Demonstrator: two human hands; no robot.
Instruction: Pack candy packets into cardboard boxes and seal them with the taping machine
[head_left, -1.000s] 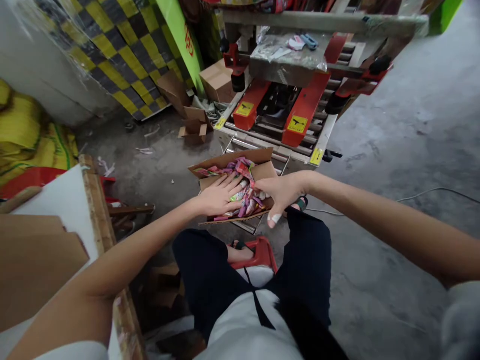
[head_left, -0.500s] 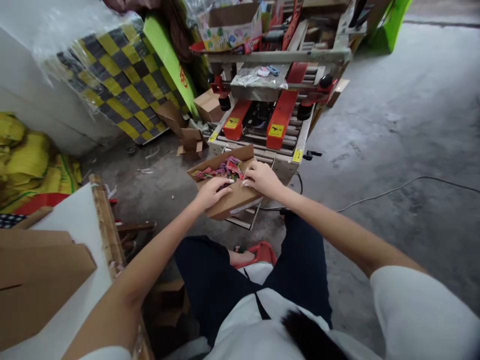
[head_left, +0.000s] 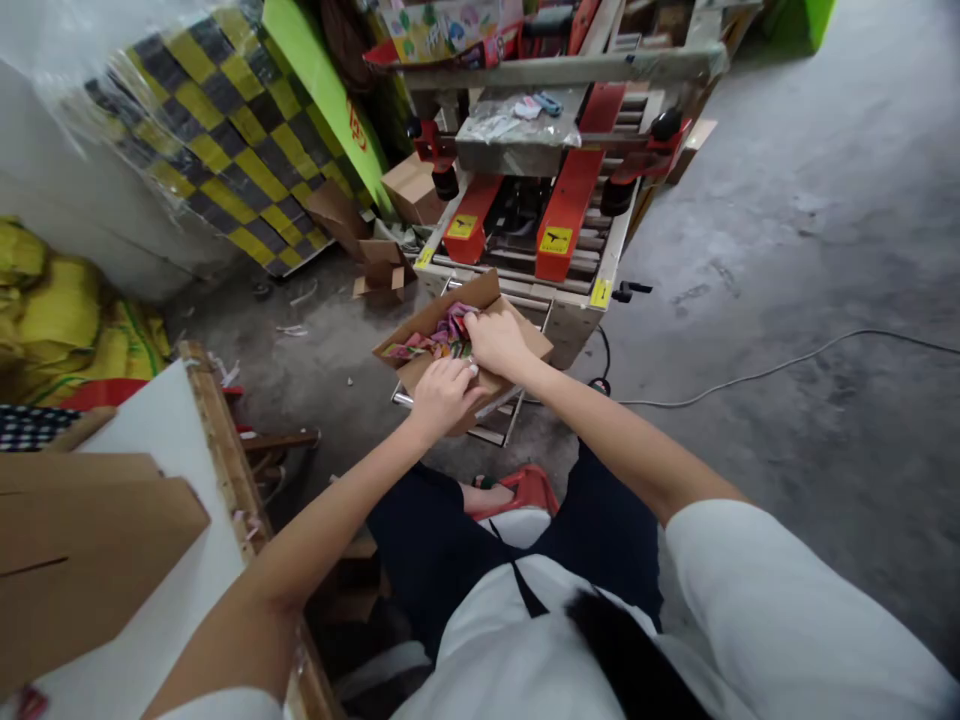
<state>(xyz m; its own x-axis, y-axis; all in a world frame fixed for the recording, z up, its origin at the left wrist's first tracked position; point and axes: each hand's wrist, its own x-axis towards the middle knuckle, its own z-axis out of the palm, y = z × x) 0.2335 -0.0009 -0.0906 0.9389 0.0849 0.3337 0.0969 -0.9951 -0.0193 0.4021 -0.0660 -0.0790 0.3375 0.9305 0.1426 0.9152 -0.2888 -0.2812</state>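
An open cardboard box (head_left: 536, 343) holds several small wrapped packets (head_left: 437, 338) in pink, red, purple and green. It rests on the near end of a roller conveyor (head_left: 592, 270). My left hand (head_left: 444, 395) lies over the near side of the box, fingers bent over its edge and thumb outside. Above the packets, at the right part of the opening, is my right hand (head_left: 496, 345), its fingers curled down. Its fingertips are partly hidden, so what they pinch does not show.
A machine with red rails (head_left: 562, 220) and a crossbar stands beyond the box. On my left, folded cardboard (head_left: 97, 570) lies on a white table (head_left: 157, 410). A cable (head_left: 750, 378) crosses the floor at right. Small boxes (head_left: 382, 270) sit on the floor, near yellow sacks (head_left: 64, 310).
My right hand has moved left and inward over the packets, off the near flap. The left hand has shifted slightly right and nearer to it. The view has shifted a little.
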